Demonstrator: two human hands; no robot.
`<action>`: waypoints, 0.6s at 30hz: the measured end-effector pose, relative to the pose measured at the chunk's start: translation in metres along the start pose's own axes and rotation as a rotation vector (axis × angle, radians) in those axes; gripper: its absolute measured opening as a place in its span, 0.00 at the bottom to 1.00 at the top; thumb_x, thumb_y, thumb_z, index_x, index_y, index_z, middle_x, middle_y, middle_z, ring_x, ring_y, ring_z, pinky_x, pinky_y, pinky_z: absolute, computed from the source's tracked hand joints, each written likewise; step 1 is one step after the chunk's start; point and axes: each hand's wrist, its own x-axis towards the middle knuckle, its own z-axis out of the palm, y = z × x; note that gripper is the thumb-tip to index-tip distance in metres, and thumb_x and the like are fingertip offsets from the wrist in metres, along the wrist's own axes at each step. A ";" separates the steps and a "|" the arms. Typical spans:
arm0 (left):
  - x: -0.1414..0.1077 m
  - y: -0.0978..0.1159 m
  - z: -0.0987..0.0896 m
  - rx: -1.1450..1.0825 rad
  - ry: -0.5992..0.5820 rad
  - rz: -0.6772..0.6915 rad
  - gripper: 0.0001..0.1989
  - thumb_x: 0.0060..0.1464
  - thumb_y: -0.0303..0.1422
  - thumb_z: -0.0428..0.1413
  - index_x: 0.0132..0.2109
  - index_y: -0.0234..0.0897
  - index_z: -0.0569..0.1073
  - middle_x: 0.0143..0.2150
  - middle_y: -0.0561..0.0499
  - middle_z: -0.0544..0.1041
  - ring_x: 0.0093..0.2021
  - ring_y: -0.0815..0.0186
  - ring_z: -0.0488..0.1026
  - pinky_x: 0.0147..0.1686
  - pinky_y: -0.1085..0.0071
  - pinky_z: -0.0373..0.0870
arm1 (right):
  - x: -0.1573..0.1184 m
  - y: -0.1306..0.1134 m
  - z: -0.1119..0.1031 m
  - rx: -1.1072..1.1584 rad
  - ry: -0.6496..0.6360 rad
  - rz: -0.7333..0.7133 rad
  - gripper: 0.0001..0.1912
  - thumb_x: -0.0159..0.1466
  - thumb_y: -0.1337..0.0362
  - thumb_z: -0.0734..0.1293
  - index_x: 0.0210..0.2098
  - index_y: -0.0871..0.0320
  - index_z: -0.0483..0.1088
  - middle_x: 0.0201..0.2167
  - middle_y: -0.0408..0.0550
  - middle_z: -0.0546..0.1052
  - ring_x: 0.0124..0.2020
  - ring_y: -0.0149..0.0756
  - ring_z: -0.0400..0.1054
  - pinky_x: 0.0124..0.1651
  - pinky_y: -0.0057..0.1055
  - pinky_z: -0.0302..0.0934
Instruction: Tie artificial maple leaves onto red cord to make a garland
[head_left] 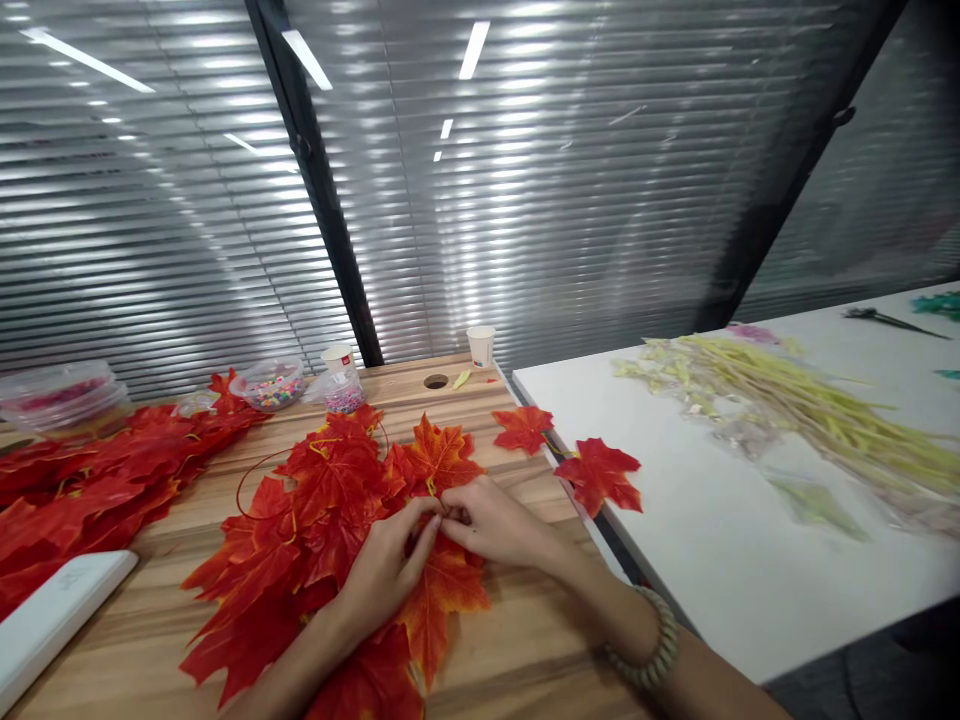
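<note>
My left hand [394, 555] and my right hand [487, 520] meet fingertip to fingertip over a heap of red-orange artificial maple leaves [337, 480] on the wooden table. Both pinch at the stem end of a maple leaf [442, 585] that hangs below the fingers. What exactly lies between the fingertips is mostly hidden. Just above them is another orange leaf [439, 455] with a yellow stem. A thin red cord [238, 490] loops out at the heap's left side. A beaded bracelet [660, 640] circles my right wrist.
More red leaves [142, 460] spread at the left, near a white box-like device [67, 620]. Bead tubs [274, 385] and paper cups [481, 345] stand at the back. Two leaves [600, 475] lie across the gap to a white table [675, 560] holding yellow stems [810, 400].
</note>
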 end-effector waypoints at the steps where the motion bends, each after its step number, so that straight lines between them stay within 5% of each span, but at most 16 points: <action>1: 0.000 0.000 0.000 0.003 -0.001 0.000 0.08 0.57 0.30 0.44 0.41 0.38 0.66 0.32 0.53 0.73 0.29 0.70 0.68 0.31 0.77 0.62 | 0.000 0.000 0.000 -0.003 0.000 0.003 0.09 0.55 0.69 0.60 0.19 0.61 0.59 0.15 0.38 0.62 0.18 0.22 0.52 0.22 0.21 0.42; 18: 0.001 0.004 -0.001 0.026 -0.010 0.000 0.08 0.57 0.30 0.43 0.40 0.37 0.66 0.31 0.53 0.73 0.28 0.70 0.69 0.30 0.77 0.63 | 0.000 -0.001 0.000 0.000 -0.013 0.010 0.09 0.55 0.69 0.60 0.19 0.61 0.59 0.15 0.38 0.62 0.17 0.22 0.52 0.21 0.21 0.41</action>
